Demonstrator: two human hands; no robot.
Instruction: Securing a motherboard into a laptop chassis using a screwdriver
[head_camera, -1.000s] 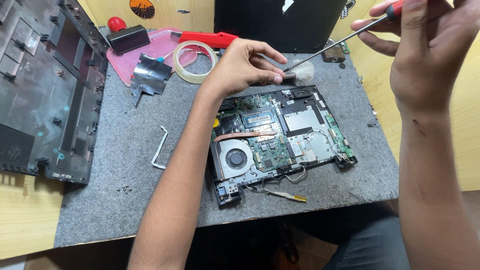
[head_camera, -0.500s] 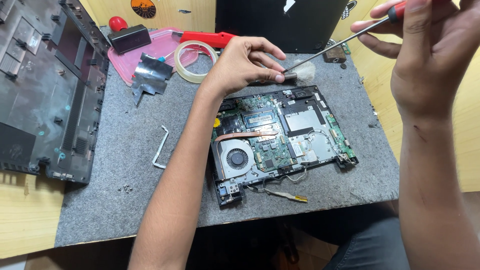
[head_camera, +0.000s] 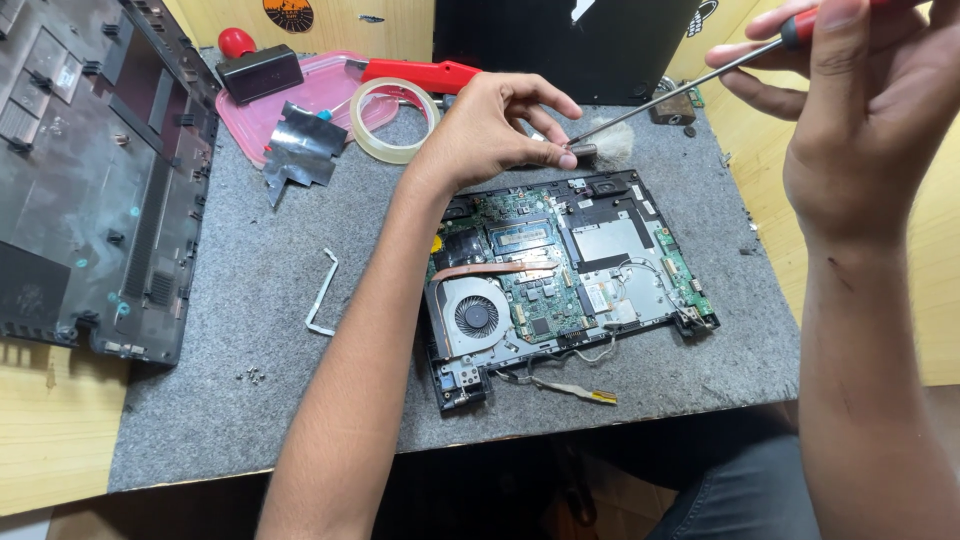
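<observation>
Wood table (head_camera: 50, 440) w/ a grey mat (head_camera: 240, 300) on top. Open laptop board (head_camera: 560, 280) sits mid-mat, near front edge. Black laptop shell (head_camera: 80, 180) at left edge. Pink tray (head_camera: 300, 100), tape roll (head_camera: 395, 120), red cutter (head_camera: 420, 72) at back. Tiny screws (head_camera: 255, 375) front-left.

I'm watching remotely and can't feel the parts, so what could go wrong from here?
1. The left hand pinches a small part at the tip of the long red-handled screwdriver held by the right hand; if dropped, it may fall into the exposed green laptop motherboard.
2. Tiny loose screws lie unsecured on the grey felt mat, where an arm could scatter them.
</observation>
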